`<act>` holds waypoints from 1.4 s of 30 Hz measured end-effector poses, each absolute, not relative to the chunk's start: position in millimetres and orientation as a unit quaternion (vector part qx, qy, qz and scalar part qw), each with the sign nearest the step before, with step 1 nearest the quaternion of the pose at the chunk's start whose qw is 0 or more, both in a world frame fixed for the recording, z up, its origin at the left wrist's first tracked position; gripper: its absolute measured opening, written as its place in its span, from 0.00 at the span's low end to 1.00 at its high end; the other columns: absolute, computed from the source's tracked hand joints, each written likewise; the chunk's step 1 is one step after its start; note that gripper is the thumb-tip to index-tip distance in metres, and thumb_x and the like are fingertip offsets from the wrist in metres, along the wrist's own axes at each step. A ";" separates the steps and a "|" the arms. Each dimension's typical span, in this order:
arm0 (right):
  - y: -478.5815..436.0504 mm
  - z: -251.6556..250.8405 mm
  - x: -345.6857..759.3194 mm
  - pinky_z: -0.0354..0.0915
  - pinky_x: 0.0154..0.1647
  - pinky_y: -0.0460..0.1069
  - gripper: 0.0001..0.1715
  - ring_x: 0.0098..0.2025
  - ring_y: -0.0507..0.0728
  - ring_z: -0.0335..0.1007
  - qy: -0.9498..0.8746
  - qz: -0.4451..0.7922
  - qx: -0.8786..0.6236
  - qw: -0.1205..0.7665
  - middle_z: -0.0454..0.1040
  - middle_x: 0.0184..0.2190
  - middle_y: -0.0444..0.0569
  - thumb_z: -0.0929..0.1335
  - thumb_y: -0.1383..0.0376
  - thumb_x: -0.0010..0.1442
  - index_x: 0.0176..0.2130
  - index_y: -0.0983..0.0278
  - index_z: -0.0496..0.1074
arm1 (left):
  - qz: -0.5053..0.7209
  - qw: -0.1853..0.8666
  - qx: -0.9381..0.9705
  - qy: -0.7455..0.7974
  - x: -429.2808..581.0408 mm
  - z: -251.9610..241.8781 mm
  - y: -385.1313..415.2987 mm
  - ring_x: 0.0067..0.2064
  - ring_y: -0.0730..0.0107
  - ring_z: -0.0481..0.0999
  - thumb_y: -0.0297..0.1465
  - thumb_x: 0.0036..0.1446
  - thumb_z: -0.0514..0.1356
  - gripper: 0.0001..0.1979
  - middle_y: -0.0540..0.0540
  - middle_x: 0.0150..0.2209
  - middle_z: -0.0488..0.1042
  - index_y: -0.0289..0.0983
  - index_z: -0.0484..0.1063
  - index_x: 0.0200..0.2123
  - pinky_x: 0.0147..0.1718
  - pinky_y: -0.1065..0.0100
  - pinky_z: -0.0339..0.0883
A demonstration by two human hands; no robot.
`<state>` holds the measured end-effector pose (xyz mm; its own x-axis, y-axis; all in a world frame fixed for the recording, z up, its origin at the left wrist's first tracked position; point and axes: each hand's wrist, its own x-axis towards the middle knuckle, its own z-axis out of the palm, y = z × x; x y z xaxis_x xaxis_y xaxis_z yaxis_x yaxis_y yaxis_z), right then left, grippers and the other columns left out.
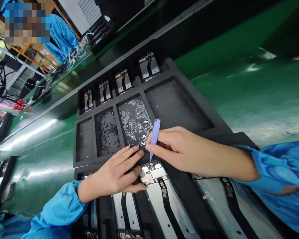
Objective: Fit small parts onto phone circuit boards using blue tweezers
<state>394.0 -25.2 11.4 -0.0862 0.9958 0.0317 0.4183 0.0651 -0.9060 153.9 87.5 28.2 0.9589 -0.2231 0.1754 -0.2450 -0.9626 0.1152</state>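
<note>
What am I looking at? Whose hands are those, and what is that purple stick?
The camera sits on a person's head and looks down, so you see their own two hands just as they do. The right hand pinches a purple plastic stick, with its tip pointing down at an opened phone that lies in a black holder. The left hand rests open beside the phone's top end, thumb touching it. Behind the hands is a black foam tray on a green table. One pocket holds tiny silver parts, and the next holds tiny black parts. Far back is another person in blue.
</note>
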 end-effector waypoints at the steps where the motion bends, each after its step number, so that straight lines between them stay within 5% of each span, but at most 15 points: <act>1: -25.1 11.3 394.2 0.59 0.31 0.52 0.22 0.28 0.53 0.64 -0.625 0.388 -0.565 0.373 0.70 0.27 0.43 0.59 0.54 0.72 0.31 0.61 0.68 | 0.079 0.069 0.988 -0.117 153.6 28.1 87.7 0.69 0.39 0.63 0.44 0.66 0.63 0.22 0.22 0.59 0.72 0.27 0.73 0.44 0.63 0.43 0.68; 14: -23.4 15.2 395.2 0.56 0.23 0.49 0.22 0.22 0.51 0.60 -0.548 0.442 -0.592 0.392 0.66 0.21 0.40 0.62 0.50 0.69 0.34 0.62 0.73 | 0.035 0.131 0.985 -0.104 148.5 33.5 98.0 0.72 0.44 0.59 0.45 0.67 0.62 0.27 0.26 0.63 0.69 0.26 0.72 0.56 0.65 0.42 0.64; 23: -21.1 8.8 396.9 0.63 0.25 0.48 0.22 0.24 0.51 0.67 -0.460 0.505 -0.565 0.463 0.70 0.23 0.41 0.64 0.48 0.70 0.37 0.62 0.72 | 0.042 0.122 0.986 -0.109 148.5 30.7 97.7 0.71 0.41 0.60 0.42 0.68 0.62 0.21 0.26 0.62 0.70 0.28 0.74 0.50 0.64 0.43 0.66; 27: -22.1 17.8 406.6 0.66 0.28 0.49 0.22 0.28 0.53 0.71 -0.469 0.440 -0.590 0.489 0.75 0.31 0.47 0.64 0.48 0.70 0.40 0.63 0.74 | 0.057 0.099 0.986 -0.121 146.9 28.3 96.9 0.71 0.41 0.60 0.43 0.68 0.60 0.21 0.26 0.62 0.70 0.28 0.74 0.49 0.64 0.44 0.66; 30: -19.8 32.8 417.8 0.65 0.25 0.50 0.25 0.28 0.53 0.71 -0.546 0.361 -0.604 0.455 0.79 0.41 0.53 0.64 0.50 0.70 0.31 0.63 0.75 | 0.063 0.107 0.986 -0.111 146.4 27.3 96.0 0.69 0.42 0.63 0.44 0.69 0.59 0.21 0.28 0.62 0.70 0.29 0.74 0.49 0.65 0.46 0.66; 34: 1.5 49.1 420.3 0.62 0.22 0.50 0.29 0.26 0.52 0.68 -0.592 0.313 -0.604 0.431 0.80 0.39 0.54 0.65 0.50 0.69 0.21 0.63 0.71 | 0.085 0.097 0.985 -0.111 146.2 24.7 93.9 0.66 0.43 0.68 0.45 0.69 0.58 0.21 0.30 0.61 0.71 0.32 0.76 0.45 0.63 0.49 0.67; 37: 32.9 48.0 405.7 0.59 0.19 0.49 0.26 0.23 0.51 0.65 -0.614 0.335 -0.583 0.413 0.80 0.40 0.54 0.66 0.51 0.69 0.26 0.63 0.74 | 0.103 0.076 0.985 -0.115 145.0 21.1 94.3 0.65 0.45 0.69 0.47 0.69 0.57 0.22 0.32 0.61 0.72 0.33 0.76 0.47 0.64 0.51 0.66; 42: 85.3 23.9 370.2 0.67 0.29 0.49 0.17 0.29 0.53 0.72 -0.658 0.360 -0.538 0.384 0.80 0.40 0.50 0.63 0.56 0.72 0.42 0.63 0.76 | 0.119 0.045 0.983 -0.130 141.2 21.1 96.3 0.64 0.47 0.71 0.45 0.70 0.54 0.23 0.32 0.61 0.73 0.32 0.76 0.50 0.64 0.53 0.64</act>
